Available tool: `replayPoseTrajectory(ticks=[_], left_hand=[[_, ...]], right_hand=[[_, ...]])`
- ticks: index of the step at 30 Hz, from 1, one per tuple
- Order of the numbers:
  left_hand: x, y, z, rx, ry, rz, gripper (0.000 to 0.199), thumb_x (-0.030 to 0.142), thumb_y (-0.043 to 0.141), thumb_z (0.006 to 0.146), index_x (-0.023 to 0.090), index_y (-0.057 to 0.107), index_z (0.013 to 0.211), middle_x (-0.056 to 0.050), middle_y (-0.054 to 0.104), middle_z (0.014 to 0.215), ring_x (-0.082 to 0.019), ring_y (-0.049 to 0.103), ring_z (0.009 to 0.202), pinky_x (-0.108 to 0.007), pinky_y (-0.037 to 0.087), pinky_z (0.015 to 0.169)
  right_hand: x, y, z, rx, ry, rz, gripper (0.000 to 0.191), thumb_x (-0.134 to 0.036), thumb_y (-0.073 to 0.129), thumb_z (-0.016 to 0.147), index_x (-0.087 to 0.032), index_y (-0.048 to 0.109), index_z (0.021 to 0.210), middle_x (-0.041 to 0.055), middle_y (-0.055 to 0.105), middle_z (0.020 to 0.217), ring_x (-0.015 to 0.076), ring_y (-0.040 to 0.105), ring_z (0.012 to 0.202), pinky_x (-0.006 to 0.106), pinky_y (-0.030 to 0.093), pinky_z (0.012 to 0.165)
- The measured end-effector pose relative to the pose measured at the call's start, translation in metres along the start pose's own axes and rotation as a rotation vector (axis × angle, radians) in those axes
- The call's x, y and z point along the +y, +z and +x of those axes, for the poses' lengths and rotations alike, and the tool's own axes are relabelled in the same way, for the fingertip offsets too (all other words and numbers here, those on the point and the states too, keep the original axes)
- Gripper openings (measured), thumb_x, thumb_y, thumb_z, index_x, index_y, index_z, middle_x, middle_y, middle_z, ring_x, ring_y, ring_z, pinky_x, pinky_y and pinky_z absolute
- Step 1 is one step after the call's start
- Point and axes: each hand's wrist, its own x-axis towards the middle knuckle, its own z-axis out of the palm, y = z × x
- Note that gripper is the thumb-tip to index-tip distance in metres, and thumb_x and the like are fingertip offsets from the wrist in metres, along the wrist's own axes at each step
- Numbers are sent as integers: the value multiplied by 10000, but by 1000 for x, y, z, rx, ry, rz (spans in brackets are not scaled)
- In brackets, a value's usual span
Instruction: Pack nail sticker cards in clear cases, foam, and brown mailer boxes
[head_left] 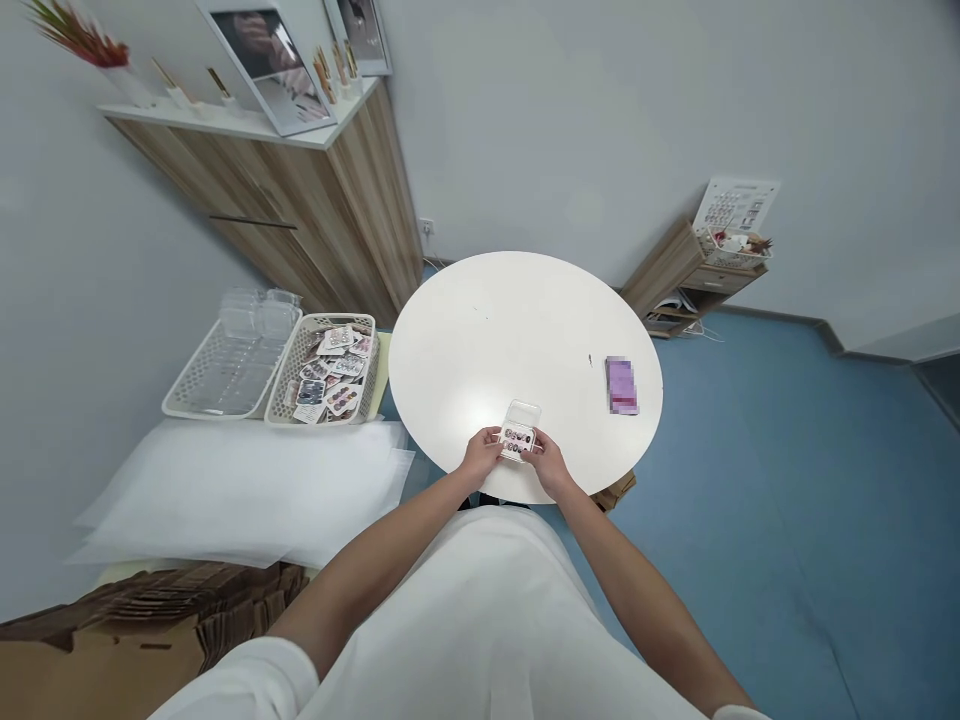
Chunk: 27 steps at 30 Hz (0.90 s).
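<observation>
At the near edge of the round white table, a small clear plastic box (pixel 523 412) stands with its lid tilted up, away from me. Inside it lies a white card of press-on nails (pixel 517 437), dark and pinkish ovals in two rows. My left hand (pixel 481 458) grips the box's left side, fingers closed around the edge. On the opposite side my right hand (pixel 550 464) holds it, the thumb over the lower right corner of the card. Exact fingertip contact is too small to make out.
The round table (pixel 517 310) bears a pixelated purple stack (pixel 622 386) at right and a tiny dark object (pixel 590 360). At left are a basket of nail cards (pixel 330 375), a basket of clear boxes (pixel 238 360), white sheets (pixel 247 490) and folded cardboard (pixel 150 625).
</observation>
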Motion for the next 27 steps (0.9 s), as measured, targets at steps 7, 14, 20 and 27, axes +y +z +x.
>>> replayPoseTrajectory(ticks=[7,14,20,27], left_hand=[[37,-39,-32,-208,46,-269,337,169,618,721,190,511,1040,-68,565,996,-117,584,846,-284,501,752],[64,-65,-57,-298,53,-291,398,217,679,678,203,517,1041,-51,550,983,-112,578,838,-314,503,782],[79,-71,-70,-348,52,-287,434,229,686,673,211,532,1079,-64,548,1023,-129,583,862,-302,505,771],[85,-62,-63,-349,23,-345,325,360,502,812,195,531,1091,-102,551,1126,-168,571,954,-334,489,804]], right_hand=[[-44,18,-18,-130,-97,50,481,-347,605,681,-264,481,1138,61,506,1208,208,555,999,354,485,785],[-80,30,-43,-266,-116,-10,576,-351,582,725,-365,342,1248,48,448,1261,202,551,1006,362,505,752],[-91,27,-64,-340,-88,22,489,-374,565,738,-364,404,1200,33,454,1259,192,552,1002,368,514,745],[-89,19,-58,-302,-77,101,391,-325,486,736,-247,514,1118,64,483,1247,216,565,994,391,465,839]])
